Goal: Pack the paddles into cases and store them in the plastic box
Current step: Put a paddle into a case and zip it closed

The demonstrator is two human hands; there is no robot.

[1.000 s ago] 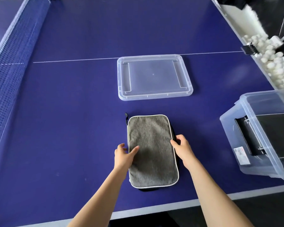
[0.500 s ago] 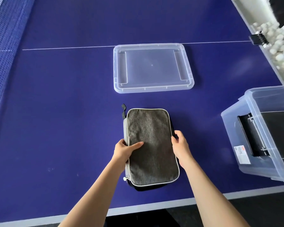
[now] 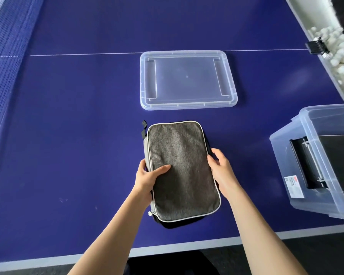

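A grey fabric paddle case (image 3: pixel 182 167) with white piping lies near the front edge of the blue table, zipped, its zip pull at the lower left corner. My left hand (image 3: pixel 149 176) grips its left edge, thumb on top and fingers under. My right hand (image 3: pixel 220 169) holds its right edge with the fingers curled round the side. The case's left side is raised a little off the table. No paddle is visible. The clear plastic box (image 3: pixel 314 161) stands at the right, with a dark case inside it.
The box's clear lid (image 3: pixel 188 79) lies flat on the table (image 3: pixel 77 126) just beyond the case. The net (image 3: pixel 2 56) runs along the left. A trough of white balls (image 3: pixel 338 48) lines the far right edge. The table's front edge is close below the case.
Both hands have closed on the case's long edges, and its left side has lifted off the table, showing the zip and grey side wall.
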